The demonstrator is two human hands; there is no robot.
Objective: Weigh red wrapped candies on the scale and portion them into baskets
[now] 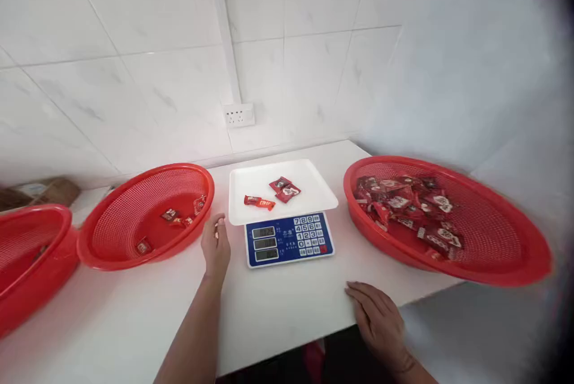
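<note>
A digital scale [290,240] with a blue keypad panel carries a white tray [251,183]. Three red wrapped packets lie on the tray, among them a long orange-red one [259,202] and a square one [287,192]. My left hand [216,245] rests on its side left of the scale, between it and the middle basket, holding nothing, fingers curled a little apart from the thumb. My right hand [376,318] lies flat at the table's front edge, right of the scale, with nothing in it.
To the right, a red basket [502,234] holds many red packets. At the left stand a second red basket [134,210] with several packets and a third [40,264], partly cut off. A wall socket [239,115] is behind the white table [278,306].
</note>
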